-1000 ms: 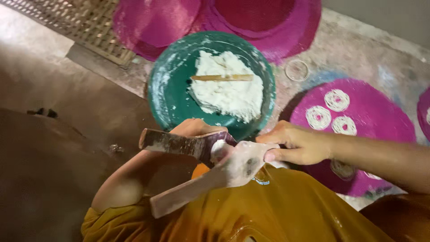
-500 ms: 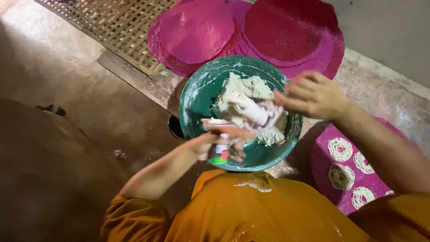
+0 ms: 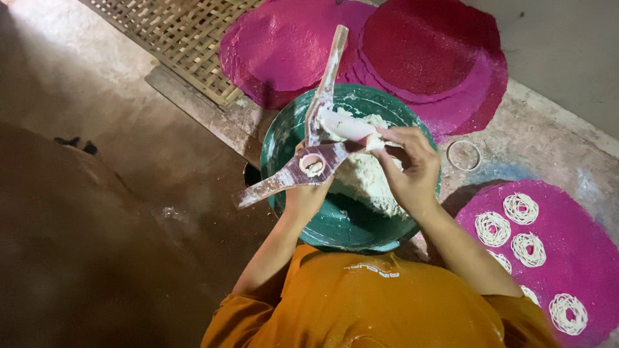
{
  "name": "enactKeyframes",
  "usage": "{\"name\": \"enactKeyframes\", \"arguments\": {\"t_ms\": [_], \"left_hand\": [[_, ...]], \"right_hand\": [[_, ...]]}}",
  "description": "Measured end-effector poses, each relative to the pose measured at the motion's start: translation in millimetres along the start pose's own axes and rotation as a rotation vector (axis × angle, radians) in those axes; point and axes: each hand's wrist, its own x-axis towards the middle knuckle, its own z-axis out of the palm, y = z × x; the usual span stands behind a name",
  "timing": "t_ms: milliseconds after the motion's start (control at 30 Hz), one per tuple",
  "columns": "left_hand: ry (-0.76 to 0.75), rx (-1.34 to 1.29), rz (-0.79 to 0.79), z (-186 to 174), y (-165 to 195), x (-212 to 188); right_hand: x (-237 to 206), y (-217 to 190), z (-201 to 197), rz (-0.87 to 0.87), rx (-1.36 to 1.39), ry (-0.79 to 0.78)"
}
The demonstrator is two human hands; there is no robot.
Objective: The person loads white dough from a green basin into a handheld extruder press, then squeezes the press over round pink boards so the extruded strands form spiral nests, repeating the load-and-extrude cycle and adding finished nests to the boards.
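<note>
**While held over the bowl: press open, being loaded**

Left hand [image 3: 308, 196] gripping hinged two-armed wooden dough press [image 3: 314, 164] from below, cup up. Right hand [image 3: 407, 169] pinched on white dough lump [image 3: 345, 125], probably feeding the cup. Round green bowl [image 3: 335, 222] underneath catching spill, part-full of white dough. Pink round mat [image 3: 570, 248] carrying white noodle coils [image 3: 520, 207].

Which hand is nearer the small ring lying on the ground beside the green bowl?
Right. The right hand is over the green bowl on the ring side; the left hand holds the hinged press farther off.

Dough [image 3: 367, 180] in bowl [image 3: 335, 225], mat [image 3: 580, 258] rightward
</note>
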Motion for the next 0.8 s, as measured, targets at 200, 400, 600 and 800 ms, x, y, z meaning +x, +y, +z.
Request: {"name": "enactKeyframes", "arguments": {"t_ms": [200, 400, 600, 800], "left_hand": [[0.077, 0.171, 0.106, 1.9, 19.0, 14.7], [0.067, 0.264, 0.149, -1.4, 23.3, 10.3], [0.228, 0.27, 0.033, -37.2, 3.0, 6.6], [0.258, 0.33, 0.131, -53.4, -20.1, -8.7]], "right_hand": [[-1.2, -2.1, 8.0, 0.044, 0.136, -0.099], [8.6, -40.4, 24.7, -0.299, -0.26, -0.353], [25.2, 11.3, -9.9, -0.161, -0.294, -0.302], [12.2, 137.5, 1.1, -0.131, -0.873, -0.641]]}}
